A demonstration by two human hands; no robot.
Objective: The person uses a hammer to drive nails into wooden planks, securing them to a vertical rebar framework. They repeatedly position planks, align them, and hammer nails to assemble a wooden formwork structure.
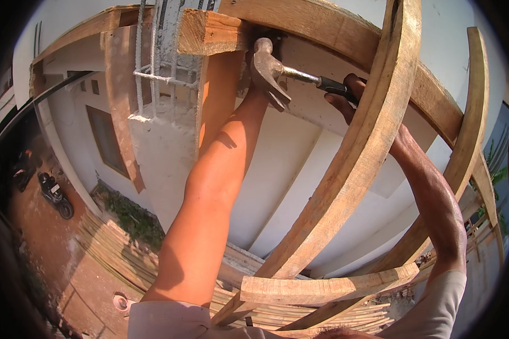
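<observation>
My right hand (348,100) is closed round the black grip of a claw hammer (266,68). The hammer lies sideways, its worn metal head and forked claw to the left. Reaching up beneath that head, my left hand (276,46) is in deep shadow at the underside of a horizontal timber beam (322,31). The hammer head covers part of this hand, and its fingers cannot be made out. Just left of it, the sawn end of a short wooden block (212,33) juts out. An upright board (218,90) stands below the block.
A long slanting timber (345,152) crosses in front of my right wrist. Near my body runs a short crosspiece (328,286). Steel rebar (155,62) rises from a concrete column on the left. Far below are bamboo poles (113,248) and a motorcycle (54,192).
</observation>
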